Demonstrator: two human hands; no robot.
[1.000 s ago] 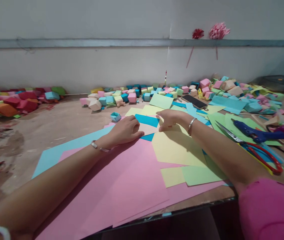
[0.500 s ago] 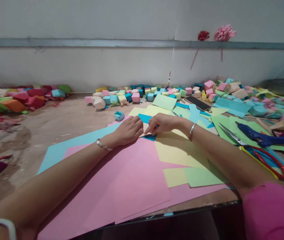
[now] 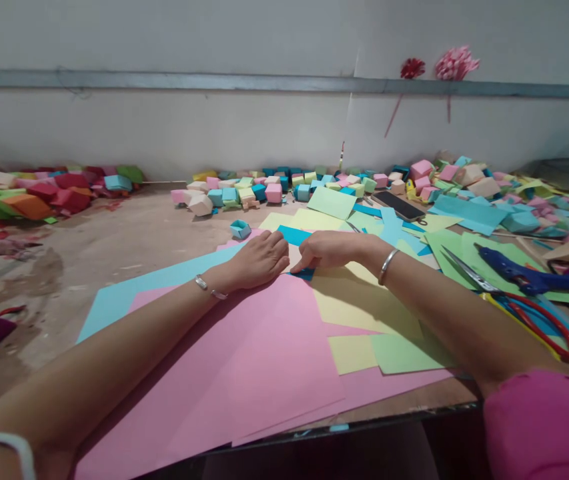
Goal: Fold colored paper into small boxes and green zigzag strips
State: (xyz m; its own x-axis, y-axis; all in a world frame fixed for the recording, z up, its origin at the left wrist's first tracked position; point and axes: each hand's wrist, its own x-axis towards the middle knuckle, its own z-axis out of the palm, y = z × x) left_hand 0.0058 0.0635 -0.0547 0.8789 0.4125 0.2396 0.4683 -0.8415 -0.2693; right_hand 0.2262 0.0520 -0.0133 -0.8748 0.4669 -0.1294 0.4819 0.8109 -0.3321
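Observation:
My left hand (image 3: 259, 261) lies knuckles-up on a small pale peach paper (image 3: 294, 257), fingers curled and pressing it down. My right hand (image 3: 328, 250) meets it from the right, fingertips pinched on the same paper's edge. The peach piece rests on a dark blue sheet (image 3: 294, 236) amid large pink (image 3: 259, 360), yellow (image 3: 359, 300) and light blue (image 3: 129, 293) sheets. Most of the peach paper is hidden under my hands.
Folded paper cubes (image 3: 264, 190) line the back wall; a small blue one (image 3: 239, 229) sits near my left hand. Red-handled scissors (image 3: 524, 307), a blue glue gun (image 3: 514, 270) and a phone (image 3: 397, 205) lie to the right. Red and green paper (image 3: 39, 197) is heaped at left.
My right hand slid left across the peach paper until its fingertips came up against my left hand. The left hand stayed put, and the view shifted slightly.

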